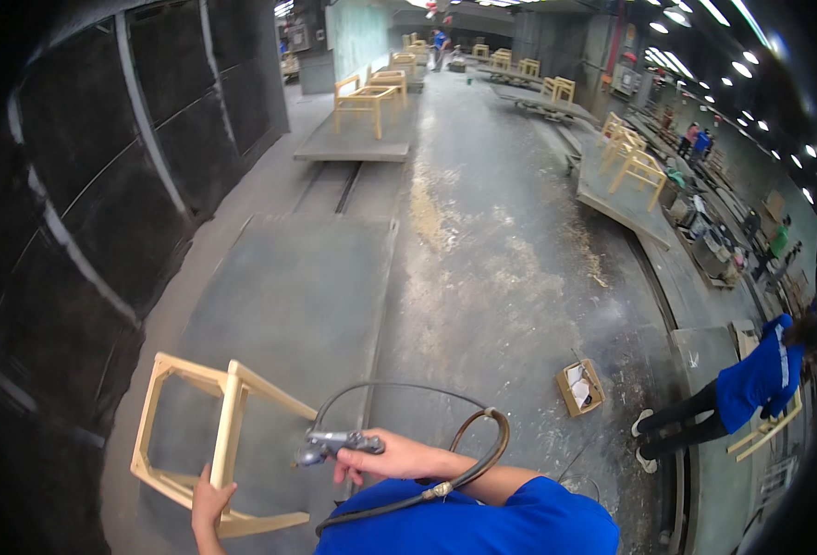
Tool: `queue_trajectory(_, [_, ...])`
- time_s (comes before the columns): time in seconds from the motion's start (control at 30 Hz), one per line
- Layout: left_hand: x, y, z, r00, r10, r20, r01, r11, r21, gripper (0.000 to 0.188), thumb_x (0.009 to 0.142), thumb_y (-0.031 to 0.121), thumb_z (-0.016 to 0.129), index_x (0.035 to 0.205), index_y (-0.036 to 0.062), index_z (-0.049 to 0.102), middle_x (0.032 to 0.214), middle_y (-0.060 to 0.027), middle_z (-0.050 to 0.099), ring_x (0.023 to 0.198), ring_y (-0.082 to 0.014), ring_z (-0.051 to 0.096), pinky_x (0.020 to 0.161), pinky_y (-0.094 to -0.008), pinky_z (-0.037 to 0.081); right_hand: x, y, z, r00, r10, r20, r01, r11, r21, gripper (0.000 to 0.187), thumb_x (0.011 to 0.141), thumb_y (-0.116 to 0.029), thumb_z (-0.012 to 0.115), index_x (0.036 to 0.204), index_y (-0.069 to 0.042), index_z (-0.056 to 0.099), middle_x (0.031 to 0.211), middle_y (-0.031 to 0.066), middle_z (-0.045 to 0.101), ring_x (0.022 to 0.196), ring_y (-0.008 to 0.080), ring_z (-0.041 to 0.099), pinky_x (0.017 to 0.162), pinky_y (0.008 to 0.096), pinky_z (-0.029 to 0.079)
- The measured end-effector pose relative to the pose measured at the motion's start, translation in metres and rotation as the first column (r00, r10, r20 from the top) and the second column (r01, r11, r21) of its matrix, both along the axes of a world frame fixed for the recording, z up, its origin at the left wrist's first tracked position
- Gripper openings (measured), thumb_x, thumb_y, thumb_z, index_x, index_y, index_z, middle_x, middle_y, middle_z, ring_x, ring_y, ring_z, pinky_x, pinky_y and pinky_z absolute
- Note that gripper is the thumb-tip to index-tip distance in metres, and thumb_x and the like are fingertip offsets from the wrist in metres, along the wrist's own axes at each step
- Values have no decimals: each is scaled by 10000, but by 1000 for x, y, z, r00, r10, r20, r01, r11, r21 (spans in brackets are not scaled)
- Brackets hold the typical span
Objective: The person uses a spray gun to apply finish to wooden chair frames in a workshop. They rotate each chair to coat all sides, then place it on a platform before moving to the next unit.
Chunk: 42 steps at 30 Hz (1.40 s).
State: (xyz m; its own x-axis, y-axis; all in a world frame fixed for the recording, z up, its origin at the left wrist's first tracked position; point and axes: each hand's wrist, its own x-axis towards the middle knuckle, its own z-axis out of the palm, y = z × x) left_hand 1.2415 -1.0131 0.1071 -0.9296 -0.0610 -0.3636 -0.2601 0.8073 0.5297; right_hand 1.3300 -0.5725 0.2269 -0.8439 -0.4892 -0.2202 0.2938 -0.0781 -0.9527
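The person's 2 hands are both occupied. The left hand [210, 504] has its fingers clamped on a bar of 1 pale wooden chair frame [228, 421], which extends left of and beyond them, over a grey platform [279, 287]. The right hand [394, 458] has its fingers wrapped around a metal spray gun [339, 442], its front end left of them, near the frame. A dark hose [506, 435] loops right of those fingers, by the forearm. Well right of them, a cardboard box [588, 408] sits on the floor [491, 324].
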Motion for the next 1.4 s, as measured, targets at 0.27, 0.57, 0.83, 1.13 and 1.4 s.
queue_trajectory(0.27, [-14, 30, 64, 985, 62, -160, -70, 997, -42, 987, 816, 456, 798, 1526, -47, 331, 1019, -281, 713, 862, -338, 736, 779, -400, 582, -9, 34, 6, 920, -391, 11, 385, 901, -201, 452, 1066, -359, 507, 1381, -40, 452, 996, 144, 711, 769, 104, 634, 530, 198, 432])
queue_trajectory(0.57, [-55, -28, 150, 920, 182, -347, -304, 891, -339, 533, 960, 490, 606, 1205, 21, 667, 934, -236, 719, 861, -361, 711, 791, -470, 540, -10, 37, 12, 818, -546, -182, 541, 837, -78, 608, 1039, -559, 457, 1162, 26, 565, 937, 186, 699, 778, 183, 669, 502, 229, 425])
queue_trajectory(0.83, [-83, -30, 137, 845, 218, -489, -460, 763, -455, 678, 1059, 541, 284, 1084, 15, 711, 1046, -302, 686, 1044, -497, 627, 897, -566, 488, -11, 43, 44, 783, -501, -368, 491, 862, -129, 760, 966, -726, 416, 1057, 14, 567, 859, 172, 675, 705, 161, 630, 493, 226, 393])
queue_trajectory(1.13, [-82, -28, 129, 822, 161, -546, -469, 734, -490, 663, 1068, 532, 268, 1089, 36, 708, 968, -284, 701, 955, -491, 653, 836, -561, 514, -8, 71, -4, 722, -683, -111, 688, 691, 223, 445, 1084, -455, 424, 1108, -35, 568, 799, 103, 681, 657, 130, 647, 452, 210, 388])
queue_trajectory(1.4, [-79, -4, 137, 845, 123, -521, -421, 753, -505, 672, 1071, 523, 270, 1043, 19, 713, 916, -283, 703, 914, -485, 665, 816, -558, 521, -8, 85, -41, 626, -779, 5, 722, 583, 372, 432, 1052, -491, 497, 1049, -73, 608, 779, 51, 670, 670, 108, 637, 466, 223, 364])
